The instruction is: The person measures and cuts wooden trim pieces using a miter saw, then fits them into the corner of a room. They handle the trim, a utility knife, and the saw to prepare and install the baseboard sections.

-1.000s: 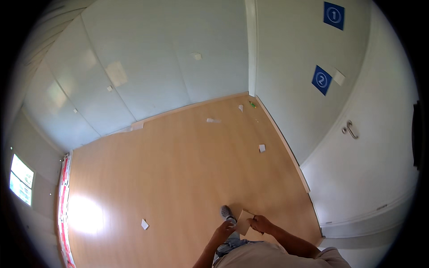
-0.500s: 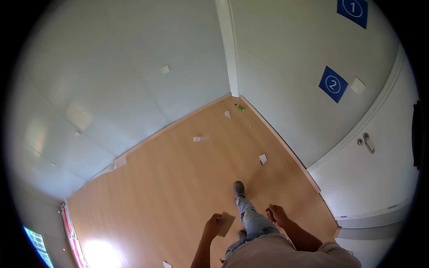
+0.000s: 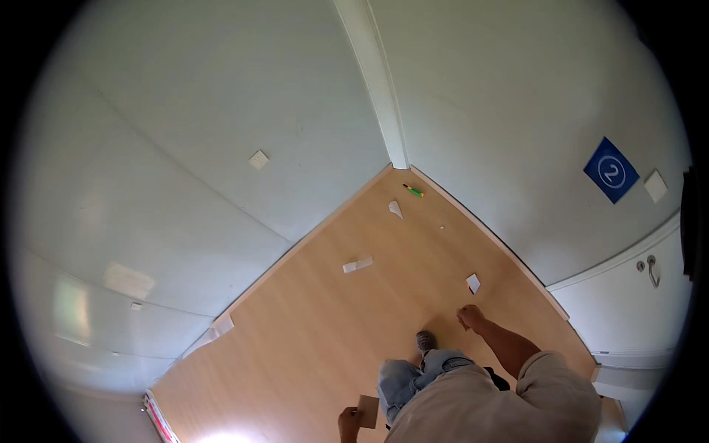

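My left hand [image 3: 348, 423] grips a flat brown square card [image 3: 368, 410] low in the middle of the view, beside my jeans. My right hand [image 3: 469, 317] reaches forward over the floor with its fingers curled; whatever is in them is too small to make out. Ahead of that hand lies a small white card [image 3: 473, 283] with a bit of orange at its edge. Farther off on the wood floor are a white strip [image 3: 357, 265], a white scrap [image 3: 395, 209] and, in the corner, a green-and-black tool [image 3: 413, 190]. My shoe [image 3: 425, 340] is below the right hand.
Two pale walls meet ahead, with skirting [image 3: 491, 238] along the floor. The right wall carries a blue square sign [image 3: 611, 170], a white plate [image 3: 655, 185] and, farther down, a white door [image 3: 613, 303] with a metal handle [image 3: 653, 272]. A loose sheet [image 3: 214, 332] lies by the left skirting.
My hands have moved apart: the left keeps the brown card and went down, the right left it and stretched forward. The view has turned and moved toward the corner.
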Motion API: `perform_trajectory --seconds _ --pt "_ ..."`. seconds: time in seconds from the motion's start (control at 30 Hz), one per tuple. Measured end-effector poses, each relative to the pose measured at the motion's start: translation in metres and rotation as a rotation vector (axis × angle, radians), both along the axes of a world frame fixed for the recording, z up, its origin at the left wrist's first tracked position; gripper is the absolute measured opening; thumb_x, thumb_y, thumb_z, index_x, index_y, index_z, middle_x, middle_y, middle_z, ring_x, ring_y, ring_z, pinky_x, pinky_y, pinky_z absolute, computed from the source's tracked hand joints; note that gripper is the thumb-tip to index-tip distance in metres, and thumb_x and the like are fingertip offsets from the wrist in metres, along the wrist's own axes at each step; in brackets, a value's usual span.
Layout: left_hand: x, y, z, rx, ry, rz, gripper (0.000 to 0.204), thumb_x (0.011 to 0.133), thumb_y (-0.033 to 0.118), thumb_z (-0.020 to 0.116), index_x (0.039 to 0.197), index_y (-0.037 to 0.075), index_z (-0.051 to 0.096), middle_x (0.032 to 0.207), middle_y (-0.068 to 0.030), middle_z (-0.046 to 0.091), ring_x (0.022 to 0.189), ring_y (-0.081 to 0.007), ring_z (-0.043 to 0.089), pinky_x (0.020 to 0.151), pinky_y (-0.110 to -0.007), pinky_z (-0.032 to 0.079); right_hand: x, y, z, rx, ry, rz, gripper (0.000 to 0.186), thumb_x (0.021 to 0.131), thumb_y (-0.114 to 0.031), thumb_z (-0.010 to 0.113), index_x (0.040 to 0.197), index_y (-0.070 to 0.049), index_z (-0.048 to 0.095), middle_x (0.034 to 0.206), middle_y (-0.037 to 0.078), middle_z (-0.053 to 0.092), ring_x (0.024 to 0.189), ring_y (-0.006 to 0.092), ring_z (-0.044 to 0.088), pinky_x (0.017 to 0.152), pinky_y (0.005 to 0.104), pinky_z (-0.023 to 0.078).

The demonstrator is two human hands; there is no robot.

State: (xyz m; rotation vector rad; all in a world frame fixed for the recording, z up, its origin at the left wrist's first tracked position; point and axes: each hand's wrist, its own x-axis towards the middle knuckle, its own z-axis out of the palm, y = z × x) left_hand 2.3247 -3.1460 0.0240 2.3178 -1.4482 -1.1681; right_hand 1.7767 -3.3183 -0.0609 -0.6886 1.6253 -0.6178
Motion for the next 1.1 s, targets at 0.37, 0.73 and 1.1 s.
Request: perform_trajectory --seconds 0.37,0.73,1.1 --pt "0.055 -0.319 -0.005 0.016 -0.074 -0.115 0.04 0.076 0.02 0.077 0.111 0.001 0.071 0.096 -0.0192 0.074 0.089 -0.0329 0.072 0.078 -0.043 0.057 0.002 -0.221 0.03 0.177 0.378 0.13 0.046 0.079 -0.042 0.08 0.097 -0.001 0.07 0.074 0.011 0.07 0.068 0.0224 0.069 0.067 0.037 0.055" --pt "-0.016 -0.718 0.072 0.0 -0.101 -0.553 0.034 0.085 0.027 0.075 0.108 0.002 0.072 0.1 -0.0181 0.074 0.094 -0.0337 0.071 0.084 -0.042 0.055 0.015 -0.308 0.026 0.233 0.584 0.023 0.051 0.074 -0.048 0.08 0.101 -0.006 0.073 0.082 0.008 0.074 0.08 0.0221 0.072 0.075 0.0373 0.056" --pt "-0.164 -0.916 0.034 0.189 -0.119 -0.606 0.031 0.087 0.02 0.069 0.115 0.006 0.068 0.102 -0.0217 0.072 0.097 -0.0406 0.069 0.084 -0.047 0.055 -0.068 -0.53 -0.09 0.343 0.497 0.095 0.043 0.073 -0.045 0.077 0.1 -0.011 0.073 0.096 0.01 0.074 0.095 0.0275 0.071 0.084 0.0416 0.055"
